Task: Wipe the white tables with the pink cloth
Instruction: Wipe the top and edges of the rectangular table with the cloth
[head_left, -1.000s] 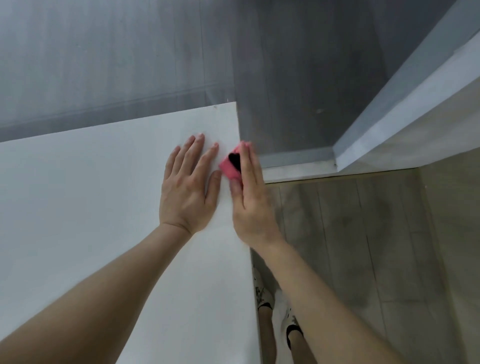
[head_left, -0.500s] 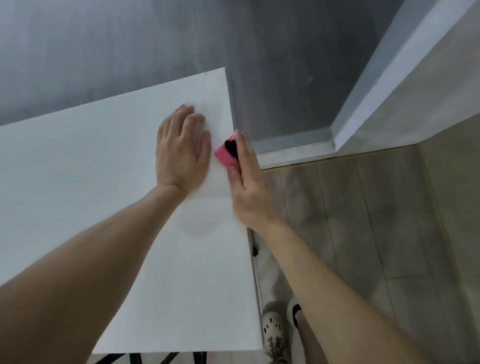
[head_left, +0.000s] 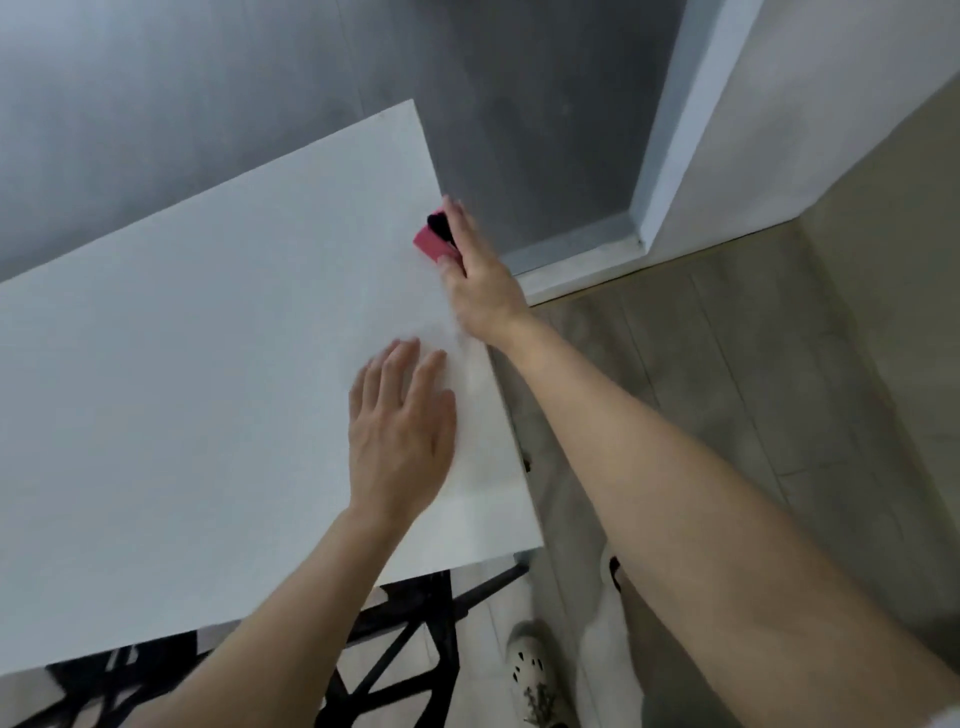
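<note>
Counter (head_left: 182, 364), right edge being wiped. Left hand (head_left: 400, 431), fingers spread flat on the top, has drawn back toward the near edge, now well apart from the cloth (head_left: 431, 244) it lay beside a second ago. Right hand (head_left: 480, 275) pinches the cloth against the right edge near the far corner; this edge is probably almost done.

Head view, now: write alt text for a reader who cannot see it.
A person's right hand grips a pink cloth against the right edge of a white table, near its far corner. The left hand lies flat on the tabletop nearer the person, fingers straight. Behind is a grey wall; below, a tiled floor and a white shoe.
</note>
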